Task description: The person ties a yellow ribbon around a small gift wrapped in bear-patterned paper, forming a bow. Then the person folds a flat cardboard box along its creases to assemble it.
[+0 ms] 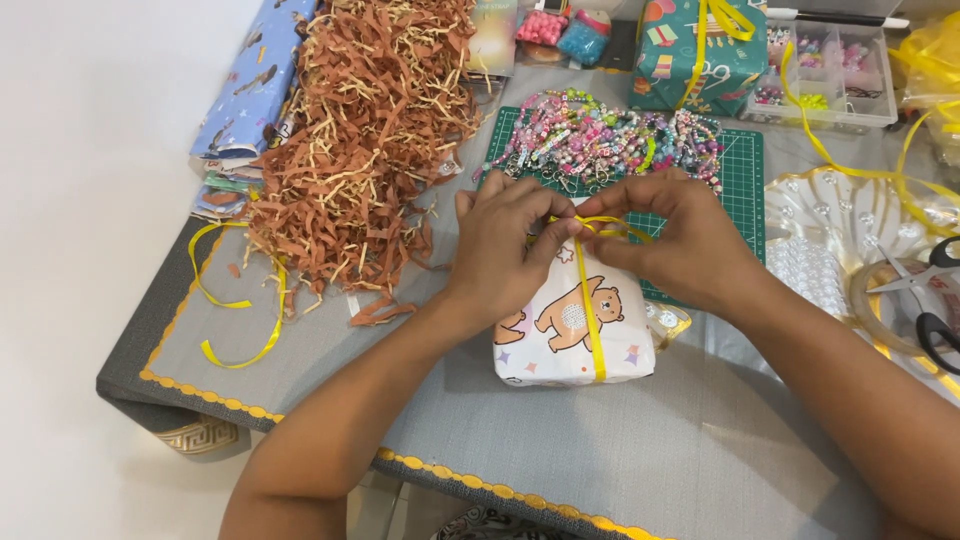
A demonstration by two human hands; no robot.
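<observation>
A small parcel (560,335) wrapped in white paper with cartoon bears lies on the grey tablecloth. A yellow ribbon (590,320) runs up its middle to a knot at the top edge. My left hand (500,245) and my right hand (680,235) meet over that knot, each pinching the ribbon between thumb and fingers. Small yellow loops show between the fingertips. The parcel's far end is hidden under both hands.
A heap of brown shredded paper (370,130) lies left, with a loose yellow ribbon piece (240,330). Beaded bracelets (610,140) cover a green cutting mat (745,190). A teal gift box (695,50), a clear bead organiser (830,75), scissors (935,300) and a glass dish (830,215) stand right.
</observation>
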